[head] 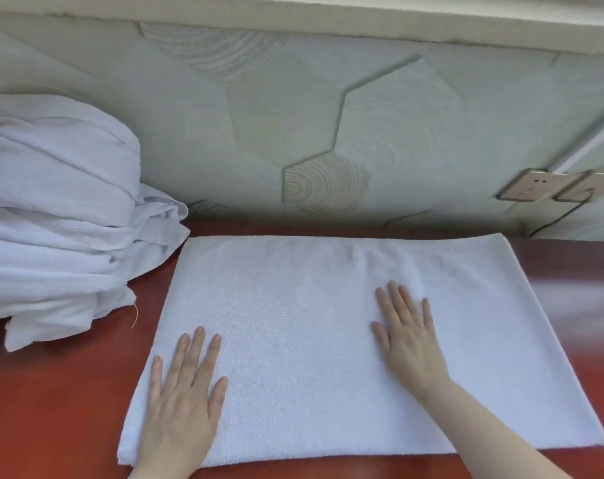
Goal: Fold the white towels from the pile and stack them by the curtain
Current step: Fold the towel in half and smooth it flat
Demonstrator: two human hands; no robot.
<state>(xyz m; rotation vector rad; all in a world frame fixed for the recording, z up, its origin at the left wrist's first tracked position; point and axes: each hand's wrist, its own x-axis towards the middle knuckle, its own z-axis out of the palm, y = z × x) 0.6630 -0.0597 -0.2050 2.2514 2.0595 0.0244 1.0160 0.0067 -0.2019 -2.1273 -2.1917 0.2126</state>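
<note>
A white towel [300, 326] lies spread flat on the red-brown table [58, 402], its far edge near the wall. My left hand [183, 399] rests palm down on the towel's near left part, fingers straight and spread. My right hand [409, 337] lies flat on the towel right of its middle, fingers straight, pointing away from me. A pile of rumpled white towels [51, 216] is heaped at the left, its lower folds touching the spread towel's far left corner.
A pale green wall with hexagon relief panels [328, 133] rises right behind the table. Two beige wall sockets [549, 190] sit at the right, with a dark cable [556, 219] running down from them. Bare table shows at the right and front left.
</note>
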